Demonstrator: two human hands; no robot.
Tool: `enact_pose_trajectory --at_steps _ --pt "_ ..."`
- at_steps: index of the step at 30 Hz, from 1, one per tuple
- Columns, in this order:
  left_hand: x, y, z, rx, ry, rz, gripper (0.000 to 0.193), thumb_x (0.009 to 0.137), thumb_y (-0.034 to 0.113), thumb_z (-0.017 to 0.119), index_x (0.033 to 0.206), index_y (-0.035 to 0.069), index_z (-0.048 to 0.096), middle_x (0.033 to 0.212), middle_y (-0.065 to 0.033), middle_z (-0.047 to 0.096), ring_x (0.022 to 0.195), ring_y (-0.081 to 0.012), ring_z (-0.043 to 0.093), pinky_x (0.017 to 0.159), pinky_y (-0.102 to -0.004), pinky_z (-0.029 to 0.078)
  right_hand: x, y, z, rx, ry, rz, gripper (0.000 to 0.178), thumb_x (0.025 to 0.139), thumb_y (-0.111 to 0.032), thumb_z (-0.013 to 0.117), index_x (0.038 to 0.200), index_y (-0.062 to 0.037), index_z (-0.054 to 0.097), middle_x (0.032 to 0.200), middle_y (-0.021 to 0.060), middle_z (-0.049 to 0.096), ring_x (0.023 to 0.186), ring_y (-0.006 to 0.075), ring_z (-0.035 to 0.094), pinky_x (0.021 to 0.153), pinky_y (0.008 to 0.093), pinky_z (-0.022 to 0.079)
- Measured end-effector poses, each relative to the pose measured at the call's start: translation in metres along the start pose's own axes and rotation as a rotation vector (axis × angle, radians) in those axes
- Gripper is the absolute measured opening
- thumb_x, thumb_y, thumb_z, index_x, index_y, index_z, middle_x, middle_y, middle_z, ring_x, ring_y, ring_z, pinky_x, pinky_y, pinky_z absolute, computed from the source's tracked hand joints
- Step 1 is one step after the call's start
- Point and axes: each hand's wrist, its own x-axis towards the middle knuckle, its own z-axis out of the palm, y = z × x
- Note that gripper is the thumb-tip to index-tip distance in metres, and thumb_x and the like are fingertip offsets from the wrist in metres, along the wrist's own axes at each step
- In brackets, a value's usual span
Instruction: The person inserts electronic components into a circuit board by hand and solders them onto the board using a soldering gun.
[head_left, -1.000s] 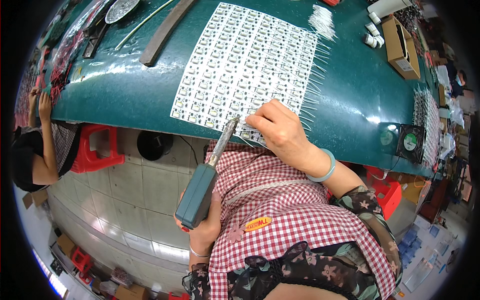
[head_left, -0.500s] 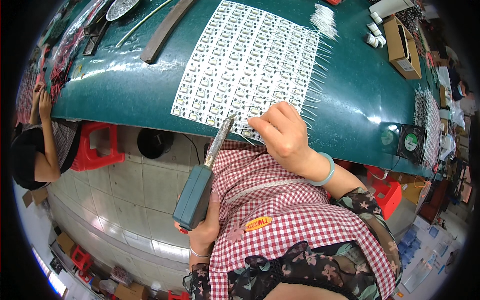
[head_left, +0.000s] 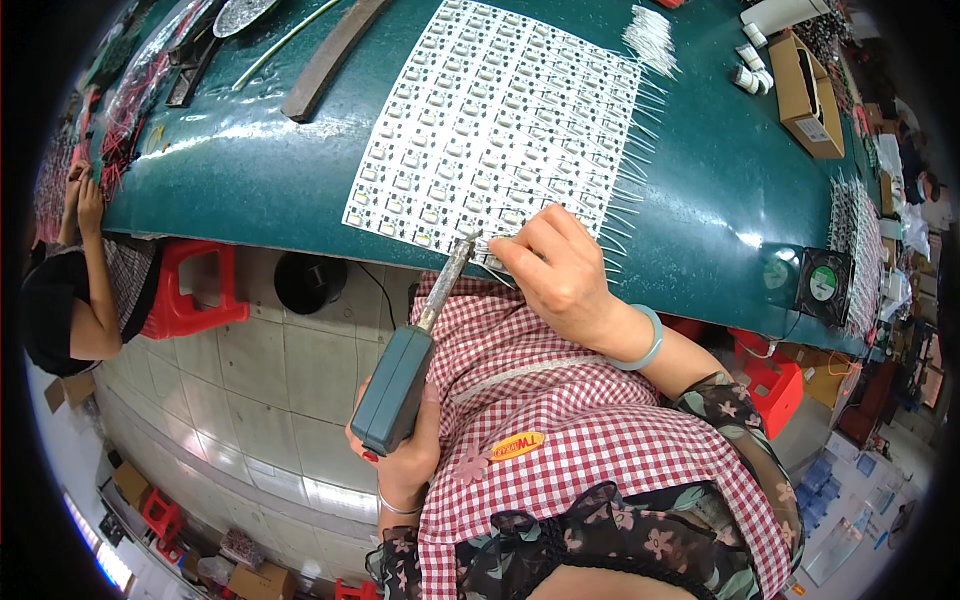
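Green table [head_left: 720,220]; soldering gun [head_left: 395,390] at circuit sheet [head_left: 440,120]; lettered yellow patch [head_left: 517,446].

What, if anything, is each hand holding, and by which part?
The left hand holds the soldering iron by its green body. The right hand has its fingers bunched at the sheet; any hold there cannot be told.

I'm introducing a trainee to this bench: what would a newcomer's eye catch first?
First, the white sheet of small circuit boards, top centre on the green tabletop. Then the dark green tool held in the left hand, its metal tip beside the right hand at the sheet's near edge.
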Motion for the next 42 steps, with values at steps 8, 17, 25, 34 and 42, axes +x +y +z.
enact_pose_trajectory --at_steps 8,17,25,34,42 --pt "-0.001 -0.002 0.001 -0.024 0.003 -0.012 0.020 0.075 0.002 0.074 0.091 -0.006 0.067 0.084 -0.0145 0.067 0.068 -0.0243 0.067 0.062 -0.0311 0.052 -0.001 -0.002 -0.001 -0.006 -0.004 0.008 0.021 0.068 -0.004 0.063 0.089 -0.0014 0.064 0.074 0.0059 0.049 0.072 0.0229 0.051 0.060 0.0338 0.043" --pt "0.008 0.005 -0.001 0.046 -0.065 0.055 0.017 0.075 0.002 0.073 0.088 -0.006 0.065 0.080 -0.0132 0.063 0.063 -0.0232 0.063 0.058 -0.0311 0.048 -0.003 -0.003 0.001 0.004 -0.008 0.013 0.022 0.068 -0.004 0.063 0.090 -0.0006 0.064 0.074 0.0067 0.048 0.071 0.0235 0.050 0.061 0.0340 0.043" --pt "0.000 0.002 0.001 0.014 0.034 0.010 0.020 0.078 0.006 0.075 0.093 -0.005 0.067 0.082 -0.0115 0.066 0.068 -0.0197 0.065 0.061 -0.0291 0.050 -0.003 -0.004 0.002 -0.002 0.003 0.023 0.022 0.068 -0.003 0.063 0.090 -0.0003 0.064 0.074 0.0069 0.048 0.071 0.0234 0.050 0.060 0.0341 0.043" --pt "-0.003 -0.001 0.000 -0.042 0.071 0.022 0.023 0.077 0.006 0.076 0.095 -0.006 0.068 0.084 -0.0118 0.069 0.070 -0.0182 0.066 0.062 -0.0291 0.051 -0.003 -0.005 0.002 -0.005 0.011 0.026 0.021 0.068 -0.002 0.063 0.090 -0.0007 0.064 0.075 0.0065 0.049 0.071 0.0229 0.051 0.059 0.0338 0.043" --pt "0.000 -0.002 0.001 0.002 0.044 0.058 0.022 0.076 0.005 0.076 0.093 -0.006 0.068 0.082 -0.0112 0.067 0.067 -0.0173 0.065 0.058 -0.0284 0.051 -0.003 -0.004 0.002 -0.016 0.011 0.027 0.021 0.069 -0.002 0.063 0.090 -0.0014 0.064 0.075 0.0060 0.049 0.071 0.0227 0.051 0.059 0.0341 0.042"
